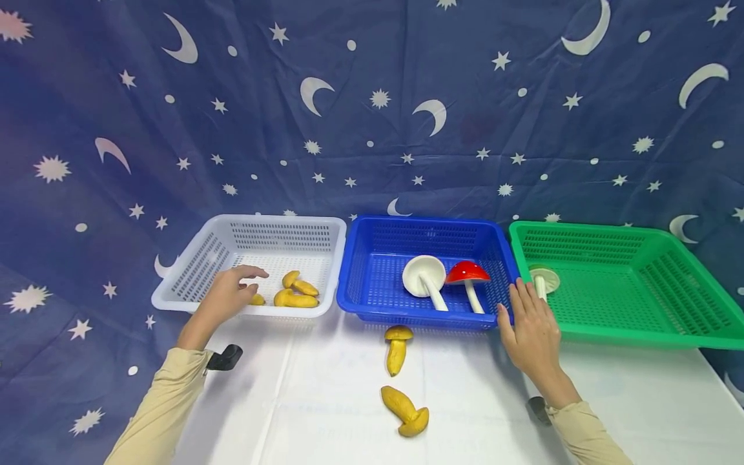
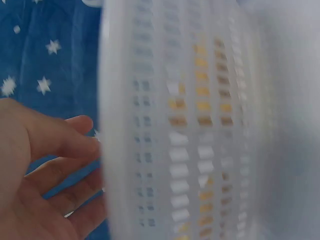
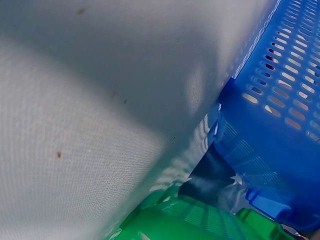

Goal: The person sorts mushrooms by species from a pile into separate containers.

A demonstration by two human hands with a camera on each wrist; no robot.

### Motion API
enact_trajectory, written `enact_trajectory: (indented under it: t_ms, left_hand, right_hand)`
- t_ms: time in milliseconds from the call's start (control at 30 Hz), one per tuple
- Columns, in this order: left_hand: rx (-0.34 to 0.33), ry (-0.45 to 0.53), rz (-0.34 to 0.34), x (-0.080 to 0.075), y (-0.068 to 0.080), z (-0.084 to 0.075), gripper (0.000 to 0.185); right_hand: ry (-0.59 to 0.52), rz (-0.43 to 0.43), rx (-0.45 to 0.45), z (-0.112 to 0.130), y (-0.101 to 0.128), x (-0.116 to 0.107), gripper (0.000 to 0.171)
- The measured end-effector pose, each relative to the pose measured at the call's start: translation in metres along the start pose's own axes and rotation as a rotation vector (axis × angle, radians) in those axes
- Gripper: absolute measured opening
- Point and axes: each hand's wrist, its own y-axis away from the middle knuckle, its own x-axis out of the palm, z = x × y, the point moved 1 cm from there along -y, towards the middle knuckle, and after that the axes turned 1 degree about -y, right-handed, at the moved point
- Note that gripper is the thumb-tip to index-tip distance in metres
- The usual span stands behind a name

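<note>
Yellow mushrooms [image 1: 298,292], small toy pieces, lie in the white basket [image 1: 192,258] at the left; two more yellow mushrooms [image 1: 398,349] lie loose on the white tabletop [image 1: 325,400] in front of the blue basket [image 1: 372,303]. Left hand [image 1: 228,292] reaches over the white basket's front rim, fingers relaxed and loosely spread, holding nothing, one piece just beside it. Right hand [image 1: 530,326] rests with straight fingers between the blue basket's right corner and the green basket [image 1: 639,336], gripping nothing. Judged by their look, the pieces are light, rigid moulded plastic, smooth and perhaps a little slippery, not fragile; a pinch across the thicker stem below the cap seems the surest hold, since the rounded cap offers less purchase
</note>
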Motion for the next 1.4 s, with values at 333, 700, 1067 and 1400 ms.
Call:
enact_trajectory:
  t_ms: [333,700,1067,1400]
  left_hand:
    - [0.112,0.093,-0.053,0.007,0.006,-0.041,0.027]
    - [0.211,0.185,-0.038,0.015,0.025,-0.083,0.029]
    - [0.296,0.214,0.021,0.030,0.045,-0.114,0.031]
    - [0.345,0.252,0.102,0.052,0.060,-0.137,0.031]
  right_hand:
    - [-0.003,0.008,0.011,0.001,0.001,-0.001,0.056]
    - [-0.015,-0.011,0.002,0.000,0.003,0.000,0.055]
    - [-0.018,-0.016,0.002,0.001,0.003,-0.001,0.054]
    - [-0.013,-0.024,-0.001,0.001,0.003,0.000,0.054]
